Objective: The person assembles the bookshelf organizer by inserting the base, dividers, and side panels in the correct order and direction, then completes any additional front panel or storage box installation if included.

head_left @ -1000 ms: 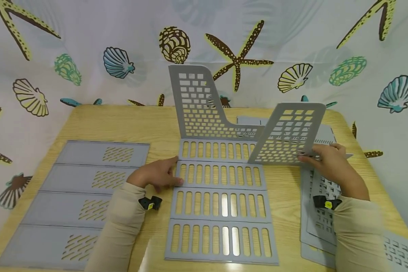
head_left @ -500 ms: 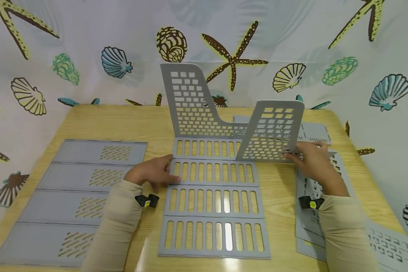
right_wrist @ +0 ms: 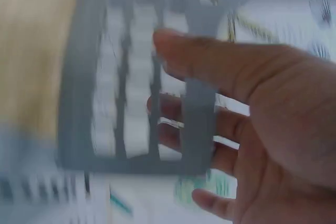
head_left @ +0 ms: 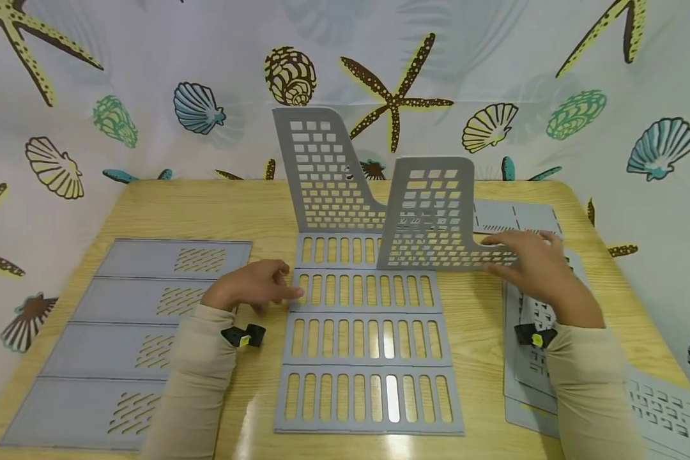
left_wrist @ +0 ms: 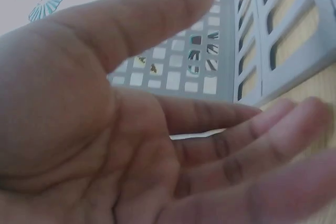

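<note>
My right hand (head_left: 537,262) pinches the low arm of a grey L-shaped perforated panel (head_left: 466,211) between thumb and fingers. In the right wrist view the thumb lies across one face of that panel, fingers showing through its holes. Its tall end stands upright over the right part of a flat grey slatted panel (head_left: 368,314). A matching perforated panel (head_left: 291,172) stands along the slatted panel's far edge, partly hidden behind the held one. My left hand (head_left: 253,284) is beside the slatted panel's left edge, fingers loosely extended and holding nothing; its palm (left_wrist: 142,145) shows in the left wrist view.
A grey panel with diagonal slots (head_left: 121,303) lies flat at the left on the wooden table (head_left: 190,204). Several flat grey pieces (head_left: 514,370) are stacked under my right forearm. Another flat panel (head_left: 497,214) lies at the back right. A shell-patterned cloth (head_left: 236,51) hangs behind.
My right hand has brought the L-shaped panel leftward over the slatted panel and turned it to face the camera more. My left hand has drawn slightly off the slatted panel's edge.
</note>
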A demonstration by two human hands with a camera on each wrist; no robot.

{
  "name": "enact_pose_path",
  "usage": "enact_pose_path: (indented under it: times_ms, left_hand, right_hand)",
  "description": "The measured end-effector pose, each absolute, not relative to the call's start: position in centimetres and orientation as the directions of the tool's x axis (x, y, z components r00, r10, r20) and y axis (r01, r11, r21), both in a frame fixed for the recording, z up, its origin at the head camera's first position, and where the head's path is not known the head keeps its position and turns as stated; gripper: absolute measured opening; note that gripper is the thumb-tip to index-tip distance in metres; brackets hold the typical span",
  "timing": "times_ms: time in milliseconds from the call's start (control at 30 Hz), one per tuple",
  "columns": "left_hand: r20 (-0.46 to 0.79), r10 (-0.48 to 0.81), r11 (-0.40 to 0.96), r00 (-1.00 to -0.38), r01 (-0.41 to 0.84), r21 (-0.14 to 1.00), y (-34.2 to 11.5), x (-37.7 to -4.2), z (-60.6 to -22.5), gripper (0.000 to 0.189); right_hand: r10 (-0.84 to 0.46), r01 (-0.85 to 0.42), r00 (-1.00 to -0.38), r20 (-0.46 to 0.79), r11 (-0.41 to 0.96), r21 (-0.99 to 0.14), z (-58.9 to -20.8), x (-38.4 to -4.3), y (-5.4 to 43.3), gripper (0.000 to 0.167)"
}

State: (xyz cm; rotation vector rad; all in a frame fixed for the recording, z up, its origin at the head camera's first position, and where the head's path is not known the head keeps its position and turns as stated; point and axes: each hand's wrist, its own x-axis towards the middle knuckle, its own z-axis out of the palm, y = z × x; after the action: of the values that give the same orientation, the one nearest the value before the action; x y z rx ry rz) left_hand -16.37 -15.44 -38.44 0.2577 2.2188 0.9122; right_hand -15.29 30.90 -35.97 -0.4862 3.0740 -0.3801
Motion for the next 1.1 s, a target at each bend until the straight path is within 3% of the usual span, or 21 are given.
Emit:
enact_pose_path:
  times_ms: [133, 300, 533, 633, 733, 900, 1100]
  left_hand:
    - [-0.519, 0.466, 0.689, -0.717, -0.074, 0.721, -15.6, -16.5, -38.7, 0.060]
    - [-0.555, 0.445, 0.695, -0.703, -0.120, 0.709, -15.4, -16.6, -38.8, 0.066]
    - [-0.520, 0.448, 0.608, -0.727, -0.178, 0.774, -14.8, -16.6, -38.9, 0.044]
    - [-0.524, 0.447, 0.569, -0.725, -0.221, 0.792, -14.4, -16.5, -39.1, 0.050]
    - [-0.537, 0.433, 0.577, -0.724, -0.235, 0.782, -13.9, -16.5, -39.2, 0.048]
    - [-0.562, 0.392, 0.638, -0.729, -0.225, 0.736, -13.9, -16.3, -38.9, 0.044]
    - [-0.568, 0.403, 0.642, -0.718, -0.221, 0.734, -14.3, -16.3, -38.6, 0.042]
  right_hand:
    - [-0.257, -0.254, -0.966, 0.024, 0.930, -0.264, -36.0, -15.2, 34.7, 0.033]
    - [-0.293, -0.302, -0.953, 0.082, 0.879, -0.370, -36.8, -15.3, 36.0, 0.020]
    - [-0.348, -0.397, -0.916, 0.199, 0.725, -0.563, -38.7, -16.1, 34.1, 0.012]
    - [-0.410, -0.436, -0.890, 0.198, 0.644, -0.629, -39.4, -16.6, 32.3, 0.013]
    - [-0.430, -0.432, -0.887, 0.165, 0.650, -0.625, -39.3, -16.8, 31.0, 0.016]
    - [-0.354, -0.357, -0.928, 0.114, 0.760, -0.543, -38.2, -16.1, 31.4, 0.019]
    - [-0.330, -0.338, -0.936, 0.124, 0.740, -0.582, -38.4, -16.1, 31.3, 0.020]
